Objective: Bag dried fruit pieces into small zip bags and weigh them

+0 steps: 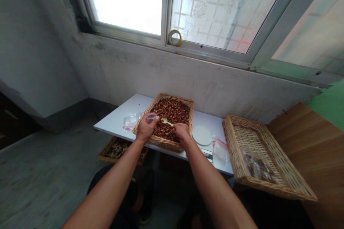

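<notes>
My left hand (pixel 147 127) rests over the near left corner of a wicker tray (pixel 163 144) and holds a small clear plastic cup (pixel 151 116) between its fingers. My right hand (pixel 182 131) pinches a small yellow spoon (pixel 165 121), whose bowl reaches toward the cup above the tray. Reddish-brown dried pieces (pixel 173 111) fill the tray. Both hands hover over this heap, and they hide its near part.
The tray stands on a white table (pixel 137 103) below a window, with a clear plastic bag (pixel 131 122), a white round disc (pixel 201 135) and another bag (pixel 220 151) beside it. A wicker tray (pixel 254 155) holding a bagged item lies to the right; another (pixel 120 149) sits below the table's left.
</notes>
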### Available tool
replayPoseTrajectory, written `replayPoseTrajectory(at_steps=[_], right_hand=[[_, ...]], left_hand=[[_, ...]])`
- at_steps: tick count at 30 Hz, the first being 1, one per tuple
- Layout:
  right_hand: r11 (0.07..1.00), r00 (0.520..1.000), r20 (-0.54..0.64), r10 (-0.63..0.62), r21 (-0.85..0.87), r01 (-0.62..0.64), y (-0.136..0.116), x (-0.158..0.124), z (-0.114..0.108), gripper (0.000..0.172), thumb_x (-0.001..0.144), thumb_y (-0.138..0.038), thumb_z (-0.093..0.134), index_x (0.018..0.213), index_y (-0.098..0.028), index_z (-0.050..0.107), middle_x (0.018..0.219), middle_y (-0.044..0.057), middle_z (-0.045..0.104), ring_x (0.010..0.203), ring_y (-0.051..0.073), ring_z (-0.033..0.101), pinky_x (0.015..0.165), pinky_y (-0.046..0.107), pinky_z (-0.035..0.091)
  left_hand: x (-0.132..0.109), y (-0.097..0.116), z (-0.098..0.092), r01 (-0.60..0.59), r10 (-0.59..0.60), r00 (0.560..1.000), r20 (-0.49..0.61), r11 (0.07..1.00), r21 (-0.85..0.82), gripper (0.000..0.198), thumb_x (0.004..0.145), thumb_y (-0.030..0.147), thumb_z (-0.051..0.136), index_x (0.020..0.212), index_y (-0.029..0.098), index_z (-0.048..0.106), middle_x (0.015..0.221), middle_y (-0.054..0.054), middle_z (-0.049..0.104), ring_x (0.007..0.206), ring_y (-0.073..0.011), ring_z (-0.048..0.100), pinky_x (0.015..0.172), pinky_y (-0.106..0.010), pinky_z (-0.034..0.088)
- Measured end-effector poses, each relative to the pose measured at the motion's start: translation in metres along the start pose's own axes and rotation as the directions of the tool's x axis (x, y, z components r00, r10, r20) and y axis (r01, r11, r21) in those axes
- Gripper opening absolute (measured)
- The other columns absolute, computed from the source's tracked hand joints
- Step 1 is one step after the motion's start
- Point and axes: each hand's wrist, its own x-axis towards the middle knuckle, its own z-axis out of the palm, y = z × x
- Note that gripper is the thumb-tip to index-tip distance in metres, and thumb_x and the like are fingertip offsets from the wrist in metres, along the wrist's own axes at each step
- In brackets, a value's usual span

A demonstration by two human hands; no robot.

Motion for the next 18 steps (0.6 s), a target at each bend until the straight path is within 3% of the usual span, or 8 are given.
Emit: replayPoseTrajectory(at_steps=[6, 10, 12, 15, 16, 18], right_hand=[[0.993, 0.999, -0.014, -0.029, 0.111, 0.03, -0.023, -0.003, -0.021, 0.031, 0.083, -0.033, 0.052, 0.068, -0.017, 0.073, 0.055, -0.002, 0.061, 0.047, 0.01, 0.049, 0.046, 0.02, 0.034], [0.966, 0.971, -0.056, -0.231, 0.106, 0.236, -0.05, -0.015, -0.04, 0.03, 0.087, -0.037, 0.054, 0.08, -0.017, 0.076, 0.063, -0.001, 0.066, 0.055, 0.012, 0.055, 0.053, 0.021, 0.038], [0.91, 0.907, -0.073, -0.415, -0.033, 0.414, -0.062, -0.027, -0.047, 0.027, 0.09, -0.035, 0.055, 0.088, -0.019, 0.077, 0.074, 0.0, 0.071, 0.066, 0.014, 0.06, 0.063, 0.022, 0.044], [0.721, 0.756, 0.041, -0.653, -0.271, 0.638, -0.074, -0.044, -0.053, 0.023, 0.096, -0.029, 0.055, 0.093, -0.021, 0.075, 0.09, 0.004, 0.073, 0.082, 0.016, 0.065, 0.079, 0.024, 0.046], [0.657, 0.717, 0.096, -0.691, -0.331, 0.677, -0.076, -0.049, -0.054, 0.022, 0.097, -0.029, 0.054, 0.094, -0.021, 0.075, 0.092, 0.005, 0.073, 0.084, 0.016, 0.065, 0.081, 0.024, 0.046], [0.576, 0.683, 0.159, -0.713, -0.422, 0.7, -0.078, -0.055, -0.054, 0.023, 0.1, -0.03, 0.053, 0.098, -0.022, 0.074, 0.094, 0.006, 0.071, 0.085, 0.016, 0.066, 0.08, 0.023, 0.046]], left_hand=[[-0.002, 0.0, 0.001, -0.014, 0.013, 1.0, 0.01, 0.992, 0.125, 0.051, 0.073, 0.051, 0.08, 0.11, 0.018, 0.067, 0.097, -0.008, 0.075, 0.086, -0.0225, 0.071, 0.083, -0.036, 0.054], [-0.002, -0.001, 0.004, -0.015, 0.01, 0.999, 0.041, 0.993, 0.12, 0.047, 0.073, 0.047, 0.08, 0.107, 0.019, 0.066, 0.094, -0.007, 0.075, 0.085, -0.0228, 0.072, 0.082, -0.036, 0.054], [-0.002, 0.0, 0.005, -0.013, 0.006, 0.998, 0.059, 0.993, 0.116, 0.046, 0.072, 0.046, 0.08, 0.106, 0.019, 0.065, 0.093, -0.007, 0.075, 0.084, -0.0227, 0.071, 0.081, -0.035, 0.054], [-0.004, 0.003, 0.005, -0.016, 0.005, 0.997, 0.082, 0.99, 0.141, 0.044, 0.073, 0.047, 0.079, 0.105, 0.019, 0.065, 0.092, -0.006, 0.075, 0.082, -0.0222, 0.071, 0.078, -0.033, 0.054], [-0.005, 0.004, 0.004, -0.022, 0.008, 0.996, 0.085, 0.987, 0.158, 0.044, 0.074, 0.047, 0.079, 0.105, 0.019, 0.065, 0.092, -0.005, 0.075, 0.082, -0.0221, 0.071, 0.078, -0.033, 0.054], [-0.007, 0.006, 0.004, -0.033, 0.018, 0.996, 0.086, 0.982, 0.186, 0.043, 0.075, 0.049, 0.077, 0.105, 0.02, 0.066, 0.093, -0.005, 0.075, 0.082, -0.0221, 0.071, 0.078, -0.033, 0.054]])
